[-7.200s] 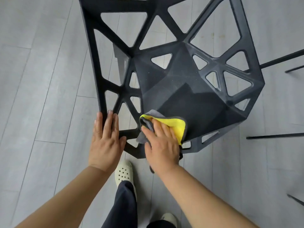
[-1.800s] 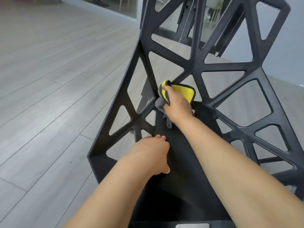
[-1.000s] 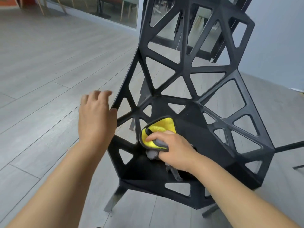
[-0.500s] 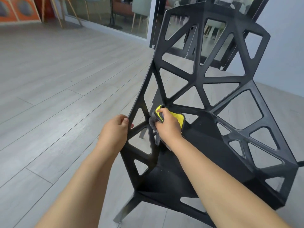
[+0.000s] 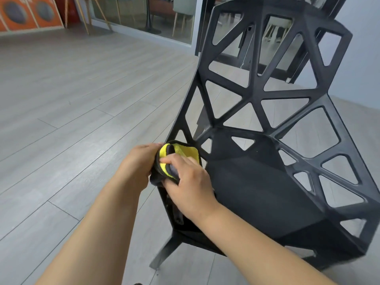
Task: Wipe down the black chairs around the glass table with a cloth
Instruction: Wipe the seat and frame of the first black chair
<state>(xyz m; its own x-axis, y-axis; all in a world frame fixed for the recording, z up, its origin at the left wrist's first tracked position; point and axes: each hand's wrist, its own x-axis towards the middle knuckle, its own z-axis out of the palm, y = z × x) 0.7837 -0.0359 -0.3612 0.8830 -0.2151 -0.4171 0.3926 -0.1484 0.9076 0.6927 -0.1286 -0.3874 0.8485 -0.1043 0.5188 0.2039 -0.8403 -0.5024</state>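
Both hands on the cloth (image 5: 177,154), bunched vs the chair (image 5: 257,188) at its left side strut. Left hand (image 5: 136,168) grips it from outside, right hand (image 5: 188,183) curls over it from the seat side. Strut runs up & away toward the backrest. Seat lies to the right, so right hand's nearer. Grey plank floor (image 5: 72,120), glass partition (image 5: 131,13) behind.

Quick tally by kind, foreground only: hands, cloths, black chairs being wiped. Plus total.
Hands: 2, the left hand and the right hand
Cloths: 1, the yellow and grey cloth
Black chairs: 1, the black chair
Total: 4
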